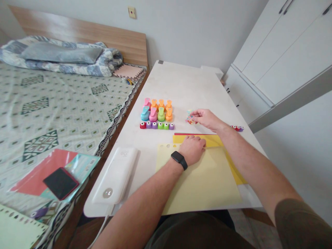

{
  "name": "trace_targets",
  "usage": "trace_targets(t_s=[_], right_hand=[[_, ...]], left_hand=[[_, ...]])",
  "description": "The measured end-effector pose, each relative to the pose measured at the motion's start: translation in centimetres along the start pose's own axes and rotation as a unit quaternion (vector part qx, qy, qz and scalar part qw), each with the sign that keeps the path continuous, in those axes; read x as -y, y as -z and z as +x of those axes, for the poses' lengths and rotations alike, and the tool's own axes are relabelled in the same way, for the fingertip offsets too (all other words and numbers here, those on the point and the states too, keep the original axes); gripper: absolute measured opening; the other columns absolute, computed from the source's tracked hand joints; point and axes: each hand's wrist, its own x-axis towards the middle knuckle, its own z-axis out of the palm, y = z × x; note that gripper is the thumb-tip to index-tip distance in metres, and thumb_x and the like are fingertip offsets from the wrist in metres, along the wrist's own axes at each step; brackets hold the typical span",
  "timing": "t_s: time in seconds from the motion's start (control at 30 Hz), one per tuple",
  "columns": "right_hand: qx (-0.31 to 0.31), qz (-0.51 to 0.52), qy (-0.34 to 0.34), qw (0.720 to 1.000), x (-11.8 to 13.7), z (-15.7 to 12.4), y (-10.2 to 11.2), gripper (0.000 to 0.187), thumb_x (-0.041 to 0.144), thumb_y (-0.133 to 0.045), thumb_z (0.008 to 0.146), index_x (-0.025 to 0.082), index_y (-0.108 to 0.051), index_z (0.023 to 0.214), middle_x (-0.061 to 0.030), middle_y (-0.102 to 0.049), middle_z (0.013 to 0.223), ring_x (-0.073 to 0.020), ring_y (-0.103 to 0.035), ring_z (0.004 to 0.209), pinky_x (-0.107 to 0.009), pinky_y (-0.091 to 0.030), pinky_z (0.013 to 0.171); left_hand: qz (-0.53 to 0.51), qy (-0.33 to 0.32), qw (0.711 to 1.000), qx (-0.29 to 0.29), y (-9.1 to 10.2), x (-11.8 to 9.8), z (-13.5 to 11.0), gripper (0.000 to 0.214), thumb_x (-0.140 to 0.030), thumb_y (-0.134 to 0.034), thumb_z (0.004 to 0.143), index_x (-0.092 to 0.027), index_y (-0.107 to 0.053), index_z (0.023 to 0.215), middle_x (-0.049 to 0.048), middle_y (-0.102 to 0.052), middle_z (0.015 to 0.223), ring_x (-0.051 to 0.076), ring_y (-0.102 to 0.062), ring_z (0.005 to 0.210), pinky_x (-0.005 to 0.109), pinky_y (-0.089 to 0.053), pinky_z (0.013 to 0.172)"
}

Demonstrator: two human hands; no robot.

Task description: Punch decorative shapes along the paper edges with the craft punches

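Observation:
My right hand [207,119] reaches over a small pile of colourful paper cutouts [190,120], thumb and fingertips pinched together at the pile. The piece between them is too small to make out clearly. My left hand [192,150], a black watch [178,158] on its wrist, rests on the far edge of a pale yellow paper sheet [202,186]. Its fingers are curled, and their undersides are hidden. Punched holes show along that sheet's far edge, left of the hand. Beneath it lie a deeper yellow sheet [215,139] and the edge of a red sheet [178,134].
Left of the cutouts stand rows of colourful craft punches [153,114] and smaller punches [155,125]. More small punches [237,128] lie beyond my right forearm. A white power bank [115,176] with a cable sits front left. A phone [61,183] lies on the bed [70,103].

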Motion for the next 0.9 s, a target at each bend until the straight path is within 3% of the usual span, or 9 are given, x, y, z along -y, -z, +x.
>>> trace_targets(t_s=[0.1,0.2,0.37,0.53,0.6,0.77,0.9], right_hand=[[-0.061,-0.034,-0.005,0.998,-1.6,0.0,2.1,0.021,0.012,-0.070,0.083,0.014,-0.072,0.103,-0.0046,-0.073,0.082,-0.0121,-0.061,0.065,-0.024,-0.049,0.062],[-0.035,-0.056,0.005,0.998,-2.1,-0.5,2.5,0.021,0.015,-0.071,0.083,0.015,-0.073,0.104,-0.0039,-0.074,0.079,-0.0131,-0.063,0.065,-0.026,-0.052,0.063],[0.085,-0.009,0.050,0.995,-1.0,-1.6,-0.6,0.025,0.015,-0.067,0.089,0.017,-0.071,0.113,-0.0086,-0.079,0.103,-0.0170,-0.072,0.092,-0.029,-0.058,0.082],[0.144,-0.032,0.037,0.988,-0.7,-1.6,-3.0,0.030,0.015,-0.061,0.094,0.018,-0.065,0.124,-0.0116,-0.078,0.113,-0.0197,-0.072,0.107,-0.031,-0.058,0.091],[0.129,-0.067,0.028,0.989,-0.9,-1.4,-2.8,0.031,0.017,-0.060,0.095,0.018,-0.066,0.125,-0.0114,-0.078,0.114,-0.0201,-0.072,0.107,-0.031,-0.057,0.090],[-0.017,-0.234,0.040,0.971,-1.4,-1.2,-0.3,0.025,0.026,-0.059,0.095,0.021,-0.074,0.114,-0.0089,-0.077,0.114,-0.0231,-0.071,0.101,-0.035,-0.053,0.092],[-0.059,-0.251,0.026,0.966,-1.8,-1.6,1.5,0.027,0.030,-0.060,0.094,0.022,-0.075,0.115,-0.0078,-0.078,0.109,-0.0223,-0.070,0.094,-0.034,-0.051,0.088]], left_hand=[[0.003,0.001,1.000,0.005,0.1,0.0,0.1,0.014,-0.029,-0.061,0.093,-0.021,-0.068,0.101,0.0069,-0.071,0.102,0.026,-0.064,0.099,0.041,-0.048,0.091],[0.002,-0.003,1.000,0.001,0.0,0.0,0.1,0.013,-0.029,-0.061,0.093,-0.021,-0.068,0.100,0.0072,-0.071,0.101,0.026,-0.065,0.097,0.041,-0.049,0.089],[-0.007,-0.008,1.000,-0.012,-0.3,0.0,0.2,0.011,-0.027,-0.061,0.091,-0.020,-0.068,0.098,0.0074,-0.071,0.099,0.026,-0.064,0.096,0.041,-0.049,0.089],[-0.013,-0.002,1.000,-0.019,-0.4,0.1,0.3,0.012,-0.027,-0.062,0.091,-0.019,-0.069,0.097,0.0093,-0.071,0.100,0.026,-0.064,0.097,0.041,-0.048,0.090],[-0.015,-0.001,1.000,-0.012,-0.3,0.0,0.2,0.013,-0.027,-0.061,0.091,-0.019,-0.069,0.097,0.0094,-0.071,0.101,0.026,-0.065,0.097,0.041,-0.048,0.091],[-0.011,-0.004,1.000,-0.001,0.0,0.0,0.1,0.013,-0.027,-0.061,0.092,-0.020,-0.068,0.100,0.0075,-0.072,0.101,0.026,-0.065,0.098,0.041,-0.049,0.091],[-0.002,-0.002,1.000,0.005,0.1,-0.1,0.1,0.013,-0.028,-0.061,0.093,-0.021,-0.068,0.101,0.0068,-0.072,0.102,0.026,-0.065,0.098,0.041,-0.049,0.091]])
